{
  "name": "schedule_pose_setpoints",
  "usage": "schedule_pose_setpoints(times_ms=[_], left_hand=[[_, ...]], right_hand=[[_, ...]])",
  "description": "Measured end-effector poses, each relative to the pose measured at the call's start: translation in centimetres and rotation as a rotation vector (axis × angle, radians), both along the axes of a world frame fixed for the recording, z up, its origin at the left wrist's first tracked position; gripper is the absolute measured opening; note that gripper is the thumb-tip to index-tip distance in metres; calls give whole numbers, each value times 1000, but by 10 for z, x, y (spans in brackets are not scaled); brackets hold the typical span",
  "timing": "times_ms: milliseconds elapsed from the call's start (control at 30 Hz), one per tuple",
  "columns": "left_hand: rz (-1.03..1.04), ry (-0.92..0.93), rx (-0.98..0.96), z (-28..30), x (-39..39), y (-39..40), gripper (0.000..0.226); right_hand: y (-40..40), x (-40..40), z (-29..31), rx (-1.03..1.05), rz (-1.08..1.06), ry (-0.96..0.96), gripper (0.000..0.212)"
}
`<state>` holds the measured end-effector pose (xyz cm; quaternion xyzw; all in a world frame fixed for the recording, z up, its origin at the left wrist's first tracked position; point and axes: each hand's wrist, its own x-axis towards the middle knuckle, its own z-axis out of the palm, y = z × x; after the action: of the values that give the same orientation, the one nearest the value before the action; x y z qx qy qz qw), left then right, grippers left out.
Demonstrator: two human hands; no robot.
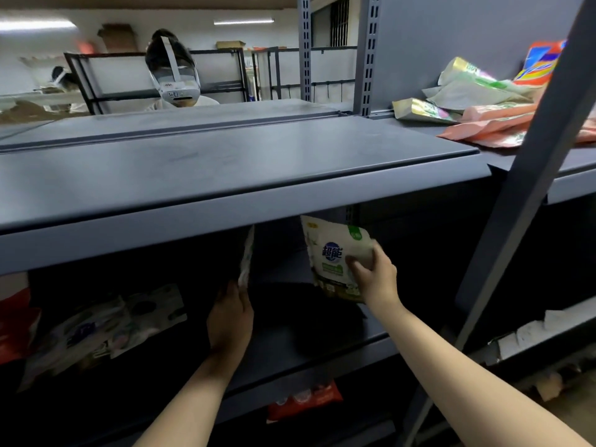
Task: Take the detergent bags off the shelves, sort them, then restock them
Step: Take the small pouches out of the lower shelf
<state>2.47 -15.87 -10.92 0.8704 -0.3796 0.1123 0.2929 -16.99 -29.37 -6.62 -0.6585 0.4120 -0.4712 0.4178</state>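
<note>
Biggest risk, as I judged it: the shelf (pixel 225 175) lip sat just above both hands, so lifting either bag out could snag it on the edge & drop it. Lesser risk: loose bags (pixel 106 321) left of the L hand (pixel 229 321) could slide off if nudged.

L arm reached in, fingers round the base of an edge-on bag (pixel 246 256). R hand (pixel 375 279) pinched an upright white bag (pixel 335 256), thumb on front.
</note>
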Motion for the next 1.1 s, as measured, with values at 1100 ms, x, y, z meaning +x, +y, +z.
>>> schedule_pose_setpoints(times_ms=[1100], left_hand=[[-274,151,-1165,126,-345,-46,27]], right_hand=[[-59,-322,108,-622,-309,-423,19]])
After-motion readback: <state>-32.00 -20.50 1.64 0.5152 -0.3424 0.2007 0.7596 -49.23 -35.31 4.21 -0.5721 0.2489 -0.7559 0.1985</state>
